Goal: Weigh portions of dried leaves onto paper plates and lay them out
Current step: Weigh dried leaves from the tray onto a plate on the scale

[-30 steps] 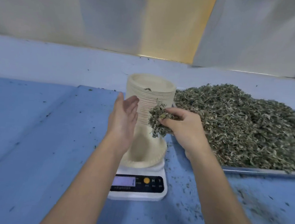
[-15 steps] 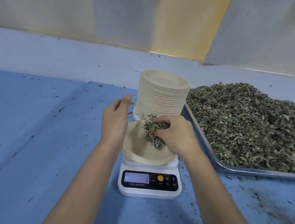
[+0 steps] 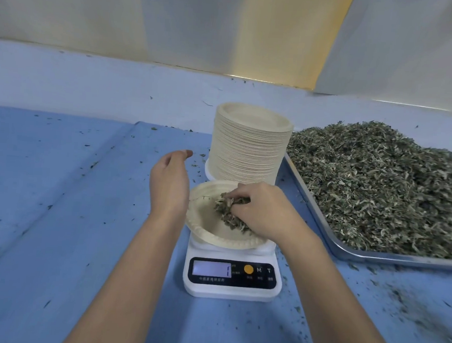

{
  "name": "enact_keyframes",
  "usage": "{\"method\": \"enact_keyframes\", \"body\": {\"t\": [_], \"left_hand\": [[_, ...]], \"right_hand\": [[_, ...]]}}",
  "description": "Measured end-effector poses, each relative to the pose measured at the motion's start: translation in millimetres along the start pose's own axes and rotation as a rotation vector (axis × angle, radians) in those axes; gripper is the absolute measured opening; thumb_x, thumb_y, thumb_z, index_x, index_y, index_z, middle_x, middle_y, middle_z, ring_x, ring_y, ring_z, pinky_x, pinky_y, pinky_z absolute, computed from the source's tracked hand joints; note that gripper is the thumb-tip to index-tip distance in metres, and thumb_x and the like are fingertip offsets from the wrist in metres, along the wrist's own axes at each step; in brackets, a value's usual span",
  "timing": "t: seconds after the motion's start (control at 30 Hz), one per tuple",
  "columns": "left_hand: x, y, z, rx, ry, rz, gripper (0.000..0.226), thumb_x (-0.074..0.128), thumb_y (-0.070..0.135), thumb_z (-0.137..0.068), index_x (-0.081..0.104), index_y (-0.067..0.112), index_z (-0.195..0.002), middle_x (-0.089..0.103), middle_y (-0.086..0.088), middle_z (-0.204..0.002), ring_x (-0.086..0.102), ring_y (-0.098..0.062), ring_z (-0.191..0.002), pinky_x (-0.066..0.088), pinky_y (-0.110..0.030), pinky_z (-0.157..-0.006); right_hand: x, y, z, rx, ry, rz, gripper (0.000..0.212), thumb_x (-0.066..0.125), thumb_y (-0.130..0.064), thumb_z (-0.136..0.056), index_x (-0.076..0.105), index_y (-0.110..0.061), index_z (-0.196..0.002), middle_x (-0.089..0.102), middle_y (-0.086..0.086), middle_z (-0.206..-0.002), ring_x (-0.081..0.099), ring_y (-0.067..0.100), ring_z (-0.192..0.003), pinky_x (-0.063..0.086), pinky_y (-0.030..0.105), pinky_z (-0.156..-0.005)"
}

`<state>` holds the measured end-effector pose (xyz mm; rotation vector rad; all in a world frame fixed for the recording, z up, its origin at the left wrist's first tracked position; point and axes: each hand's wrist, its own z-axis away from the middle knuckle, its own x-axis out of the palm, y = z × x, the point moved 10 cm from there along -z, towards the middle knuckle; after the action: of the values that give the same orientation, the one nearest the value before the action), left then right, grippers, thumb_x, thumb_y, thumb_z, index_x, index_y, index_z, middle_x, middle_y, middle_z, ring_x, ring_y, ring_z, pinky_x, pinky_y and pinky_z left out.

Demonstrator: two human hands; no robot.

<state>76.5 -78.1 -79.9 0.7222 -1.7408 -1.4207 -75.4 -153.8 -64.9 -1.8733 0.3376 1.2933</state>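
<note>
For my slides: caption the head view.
Right hand grips dried leaves in paper plate on digital scale; left hand open.

Not much to read here, honestly. The only lettering is on the white scale [image 3: 231, 291] at the near middle of the surface. Its black front panel has a lit display [image 3: 211, 268] on the left, showing a single "1" at its right edge. Right of that there's an orange button [image 3: 248, 269], then the white letters "M" and "T". The tiny print under the display and buttons is too small to make out.
</note>
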Motion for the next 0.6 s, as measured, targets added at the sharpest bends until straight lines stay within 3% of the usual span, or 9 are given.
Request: {"method": "enact_keyframes", "body": {"t": [0.07, 0.13, 0.2, 0.33, 0.4, 0.47, 0.53, 0.6], "left_hand": [[1, 0, 1, -0.001, -0.003, 0.001, 0.028, 0.041, 0.021, -0.091, 0.066, 0.026, -0.104, 0.062, 0.014, -0.116, 0.053, 0.002, -0.104, 0.035, -0.012, -0.072], [2, 1, 2, 0.001, -0.005, 0.000, 0.030, 0.040, 0.022, -0.092, 0.066, 0.025, -0.106, 0.062, 0.014, -0.116, 0.053, 0.003, -0.102, 0.035, -0.011, -0.071], [2, 2, 3, 0.006, -0.009, -0.008, 0.030, 0.040, 0.022, -0.092, 0.066, 0.025, -0.107, 0.062, 0.014, -0.118, 0.052, 0.001, -0.106, 0.035, -0.013, -0.073], [2, 3, 4, 0.002, -0.024, -0.006, 0.031, 0.039, 0.021, -0.092, 0.065, 0.024, -0.108, 0.061, 0.012, -0.121, 0.051, -0.001, -0.114, 0.035, -0.019, -0.084], [4, 3, 6, -0.002, -0.035, 0.004, 0.029, 0.038, 0.020, -0.093, 0.065, 0.026, -0.102, 0.061, 0.012, -0.121, 0.051, -0.002, -0.116, 0.035, -0.020, -0.088], [8, 3, 8, -0.017, -0.054, 0.024, 0.029, 0.038, 0.020, -0.093, 0.065, 0.025, -0.101, 0.062, 0.010, -0.120, 0.052, -0.002, -0.116, 0.036, -0.020, -0.090], [14, 1, 10, -0.058, -0.089, 0.055, 0.029, 0.037, 0.019, -0.094, 0.065, 0.023, -0.100, 0.062, 0.008, -0.118, 0.053, -0.004, -0.116, 0.037, -0.020, -0.092], [22, -3, 12, -0.120, -0.135, 0.120, 0.029, 0.036, 0.019, -0.096, 0.065, 0.022, -0.096, 0.064, 0.007, -0.111, 0.054, -0.006, -0.115, 0.038, -0.022, -0.096]], "right_hand": [[-2, 1, 0, -0.002, 0.013, -0.006, 0.030, 0.054, -0.017, -0.090, 0.070, -0.027, -0.114, 0.066, -0.010, -0.116, 0.057, 0.010, -0.090, 0.051, 0.029, -0.078], [-7, 1, -1, -0.011, 0.045, -0.068, 0.026, 0.054, -0.019, -0.092, 0.071, -0.025, -0.111, 0.068, -0.012, -0.096, 0.053, 0.005, -0.075, 0.046, 0.016, -0.063], [-15, 2, 0, -0.013, 0.093, -0.150, 0.024, 0.055, -0.021, -0.091, 0.072, -0.023, -0.109, 0.065, -0.013, -0.085, 0.052, 0.005, -0.072, 0.038, 0.007, -0.052], [-33, 6, 0, -0.023, 0.219, -0.342, 0.019, 0.056, -0.020, -0.090, 0.072, -0.010, -0.090, 0.060, 0.004, -0.067, 0.042, 0.009, -0.056, 0.029, 0.021, -0.048], [-36, 5, 1, -0.028, 0.249, -0.395, 0.021, 0.054, -0.018, -0.091, 0.068, -0.003, -0.086, 0.053, 0.008, -0.063, 0.038, 0.009, -0.054, 0.028, 0.026, -0.053], [-41, 5, 2, -0.040, 0.296, -0.454, 0.020, 0.054, -0.016, -0.091, 0.072, -0.017, -0.082, 0.059, 0.006, -0.066, 0.043, 0.009, -0.056, 0.034, 0.026, -0.056], [-47, 6, 4, -0.048, 0.348, -0.518, 0.029, 0.055, -0.018, -0.092, 0.067, -0.040, -0.077, 0.063, -0.009, -0.064, 0.048, 0.003, -0.056, 0.037, 0.016, -0.053], [-47, 7, 4, -0.056, 0.363, -0.564, 0.026, 0.056, -0.021, -0.093, 0.068, -0.042, -0.084, 0.059, -0.022, -0.059, 0.047, -0.004, -0.053, 0.035, 0.012, -0.052]]}}
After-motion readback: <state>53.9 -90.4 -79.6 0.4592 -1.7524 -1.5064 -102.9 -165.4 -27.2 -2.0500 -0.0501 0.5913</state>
